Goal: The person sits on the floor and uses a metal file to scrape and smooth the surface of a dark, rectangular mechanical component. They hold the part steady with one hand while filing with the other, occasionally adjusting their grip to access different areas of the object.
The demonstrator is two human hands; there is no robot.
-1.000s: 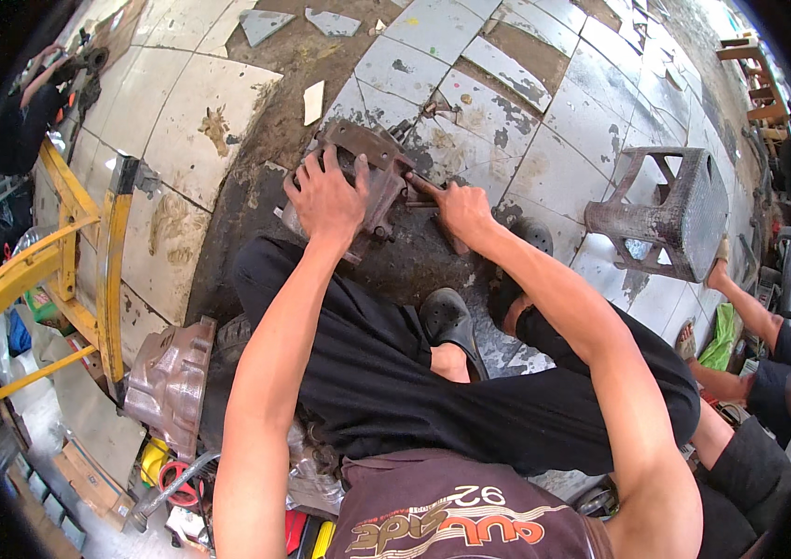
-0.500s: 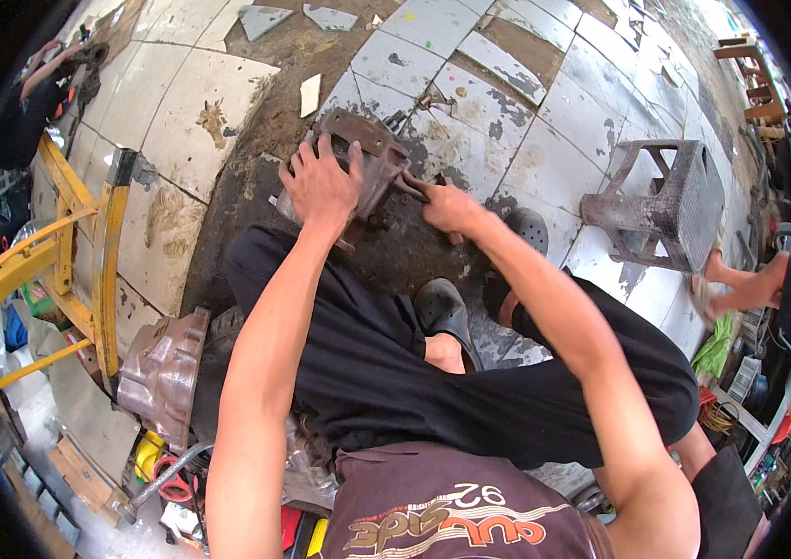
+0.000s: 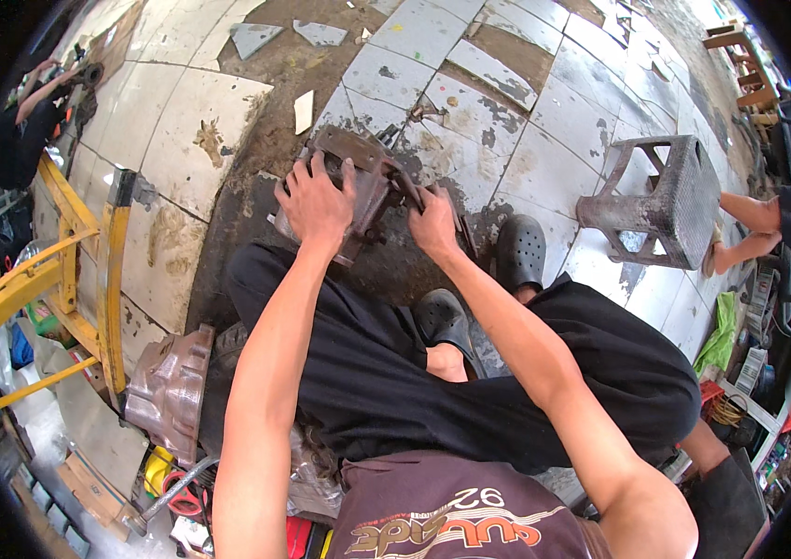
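Observation:
A brown, grimy metal casing (image 3: 372,197) with a flat flange on top sits on the dirty floor in front of my knees. My left hand (image 3: 317,207) lies over its near left side, fingers spread against the metal. Closed at the casing's right side, my right hand (image 3: 433,222) grips a dark metal tool (image 3: 405,189). One end of the tool meets the casing, and a dark bar shows on the other side of the fist. My fingers cover its middle, so its exact kind cannot be made out.
A grey plastic stool (image 3: 670,200) stands at the right, with another person's legs (image 3: 751,233) beyond it. At the left are a yellow metal frame (image 3: 114,279) and a second metal casing (image 3: 170,387). Broken tiles (image 3: 498,74) lie ahead. My clogs (image 3: 520,250) are near the tool.
My right hand has shifted slightly left and nearer the casing, and the tool has turned with it. The left hand stays on the casing. My right foot's clog shows more fully.

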